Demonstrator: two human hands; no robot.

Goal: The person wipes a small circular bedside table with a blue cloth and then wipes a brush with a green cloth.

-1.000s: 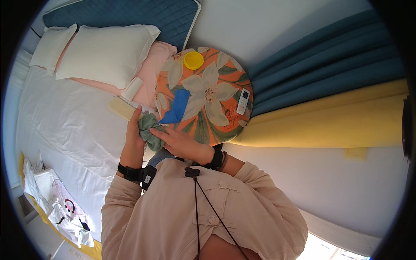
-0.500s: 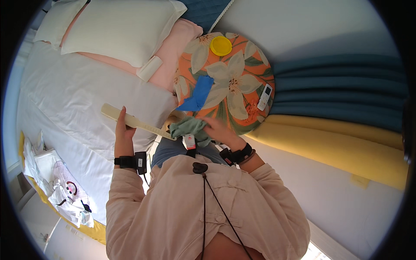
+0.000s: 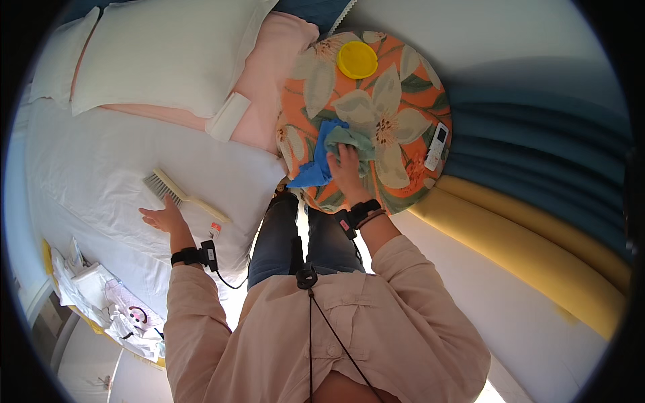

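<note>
A bed brush with a cream handle and grey bristles lies on the white bed sheet. Beside its bristle end, my left hand is open, its fingers spread and nothing in them. Over the round table, which has an orange floral cover, my right hand grips a crumpled green cloth. The green cloth rests partly over a blue cloth on the tabletop; the fingertips are partly sunk in its folds.
A yellow round lid or dish and a white remote control sit on the table. White pillows lie at the bed's head. Blue curtains and a yellow bolster-like band border the right. White bagged items are at lower left.
My left hand has let go of the brush, which now lies on the bed. My right hand has carried the green cloth from in front of my body onto the table.
</note>
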